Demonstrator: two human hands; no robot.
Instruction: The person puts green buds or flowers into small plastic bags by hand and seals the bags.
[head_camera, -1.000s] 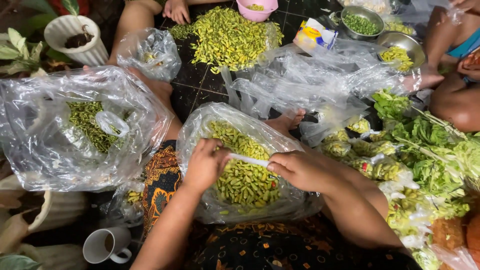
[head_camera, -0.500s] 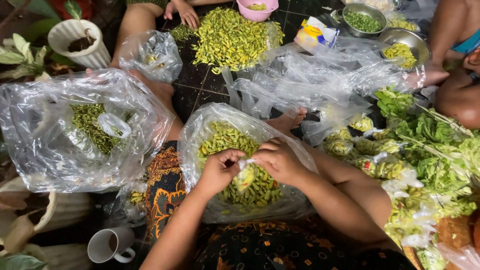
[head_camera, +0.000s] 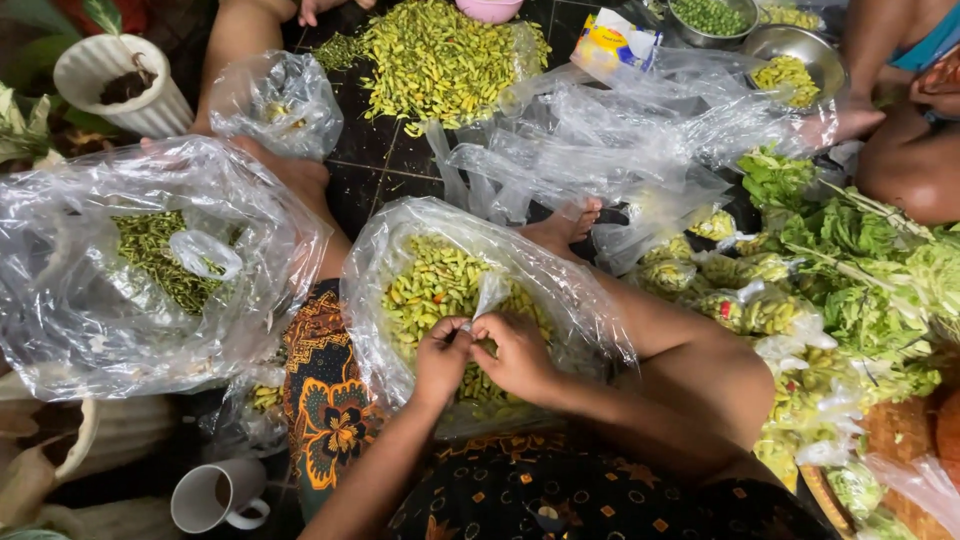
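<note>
My left hand (head_camera: 441, 358) and my right hand (head_camera: 518, 352) meet over a large clear plastic bag (head_camera: 400, 260) full of small yellow-green chillies (head_camera: 435, 285), which rests between my knees. Both hands pinch a small clear plastic bag (head_camera: 490, 293) that sticks up from between the fingers. My fingers are closed on it, thumbs touching. My bare foot (head_camera: 565, 228) shows just beyond the big bag.
A second big bag holding green stems (head_camera: 150, 255) lies at my left. A heap of chillies (head_camera: 440, 60) sits on the dark floor ahead, with empty clear bags (head_camera: 620, 140), metal bowls (head_camera: 790, 55), leafy greens (head_camera: 850, 250), filled small bags (head_camera: 750, 310) and a white mug (head_camera: 215, 495). Other people's limbs sit around.
My hands were apart, stretching a small bag between them. They have come together over the chillies and now pinch the small bag close at its neck.
</note>
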